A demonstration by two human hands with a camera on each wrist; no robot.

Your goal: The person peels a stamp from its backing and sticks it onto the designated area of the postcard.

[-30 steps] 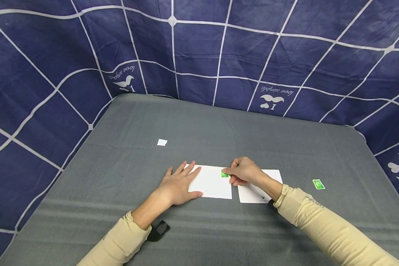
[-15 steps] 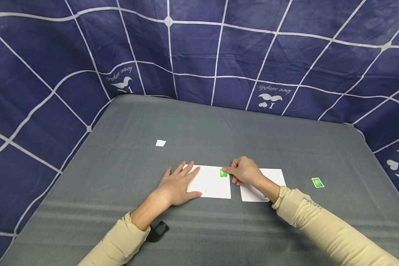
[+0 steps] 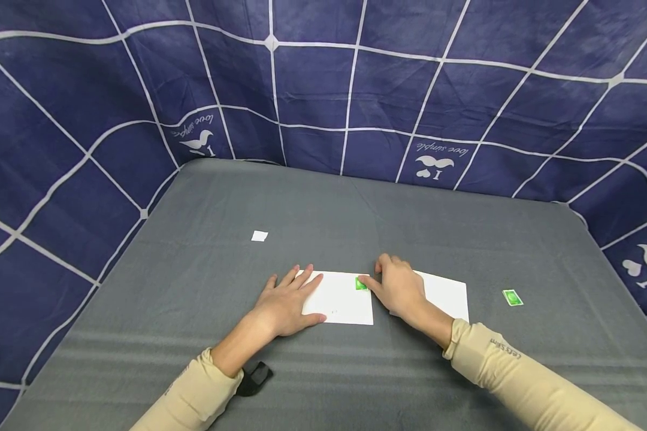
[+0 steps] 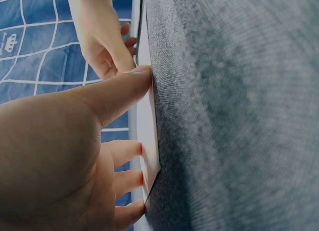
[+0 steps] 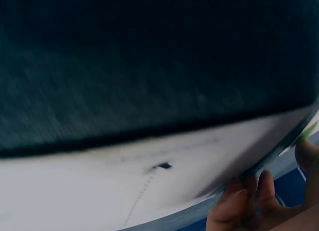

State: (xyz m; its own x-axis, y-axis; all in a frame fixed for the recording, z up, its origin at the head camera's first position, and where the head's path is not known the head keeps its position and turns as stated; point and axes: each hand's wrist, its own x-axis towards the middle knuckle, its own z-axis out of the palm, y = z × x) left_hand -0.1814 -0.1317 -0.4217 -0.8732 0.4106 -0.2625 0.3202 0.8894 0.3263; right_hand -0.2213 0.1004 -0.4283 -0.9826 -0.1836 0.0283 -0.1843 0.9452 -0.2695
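A white card (image 3: 341,308) lies on the grey cloth, a small green stamp (image 3: 360,286) at its upper right corner. My left hand (image 3: 286,304) rests spread on the card's left side; in the left wrist view the thumb (image 4: 124,86) lies along its near edge. The thumb of my right hand (image 3: 401,287) presses on the stamp, its other fingers bent beside the card. Under the right hand and forearm, partly hidden, lies a second white card (image 3: 446,294). The right wrist view shows a small dark printed figure and a dotted line on this white card (image 5: 169,186).
Another green-bordered stamp (image 3: 513,297) lies to the right on the grey cloth (image 3: 323,209). A small white paper piece (image 3: 259,236) lies farther back on the left. A blue curtain (image 3: 313,84) with white lines hangs around the back and sides.
The right hand has turned, its fingers moving forward while the thumb stays on the stamp. The second card has slid right and turned a little. The left hand stays in place.
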